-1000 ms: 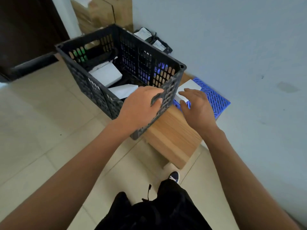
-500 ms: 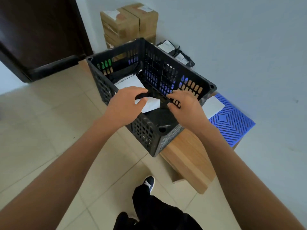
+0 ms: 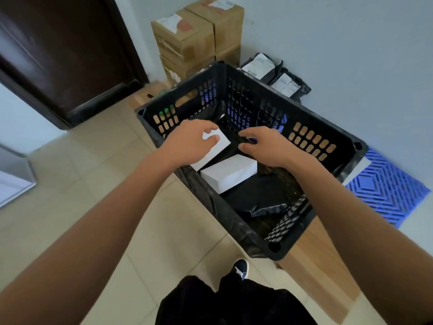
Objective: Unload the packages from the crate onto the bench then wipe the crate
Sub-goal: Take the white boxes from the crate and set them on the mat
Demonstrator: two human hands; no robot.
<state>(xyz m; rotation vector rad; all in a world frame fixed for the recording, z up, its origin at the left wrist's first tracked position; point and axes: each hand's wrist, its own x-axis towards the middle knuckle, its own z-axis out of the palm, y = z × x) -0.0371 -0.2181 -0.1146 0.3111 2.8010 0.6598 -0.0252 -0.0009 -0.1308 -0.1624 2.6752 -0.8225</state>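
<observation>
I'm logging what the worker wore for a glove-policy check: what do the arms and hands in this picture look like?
Both forearms are bare right up to the picture's lower edge: no sleeves show. The left hand and right hand wear no gloves, and no watch, ring or wristband can be seen. Below, only dark trousers and a dark sneaker with white trim show.

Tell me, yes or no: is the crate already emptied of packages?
No: white packages and a black bag lie in the crate, both hands reaching in, left hand, right hand.
</observation>
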